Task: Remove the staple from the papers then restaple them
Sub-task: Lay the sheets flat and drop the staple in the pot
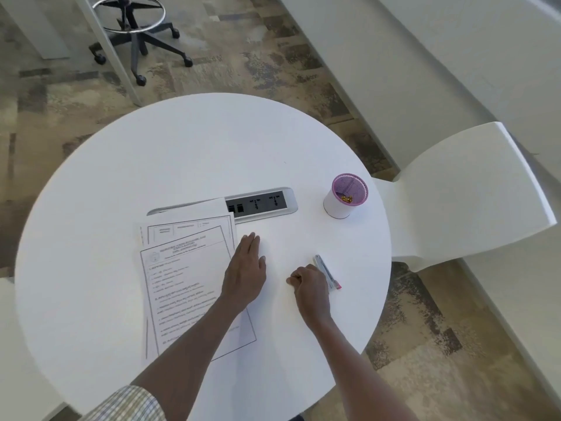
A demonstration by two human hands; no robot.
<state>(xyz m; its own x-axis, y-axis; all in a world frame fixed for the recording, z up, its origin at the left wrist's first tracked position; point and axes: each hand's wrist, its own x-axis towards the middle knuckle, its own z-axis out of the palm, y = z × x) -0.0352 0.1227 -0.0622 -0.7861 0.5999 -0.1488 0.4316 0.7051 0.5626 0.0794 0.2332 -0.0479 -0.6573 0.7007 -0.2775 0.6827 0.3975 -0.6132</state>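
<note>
papers (pixel 185 281) on table (pixel 182 153) | left hand (pixel 246 268) flat | right hand (pixel 309 284) curled beside stapler (pixel 328 273)

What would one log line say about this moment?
left hand: flat, at printed white papers' edge | right hand: curled beside small silver-and-pink stapler | phase: start

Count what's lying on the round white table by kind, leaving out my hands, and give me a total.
Paper sheets: at least 2, overlapping; any more are hidden
Stapler: 1
Pen cup with purple mesh lining: 1
Built-in socket panel: 1
Total: 5, on the table
</note>
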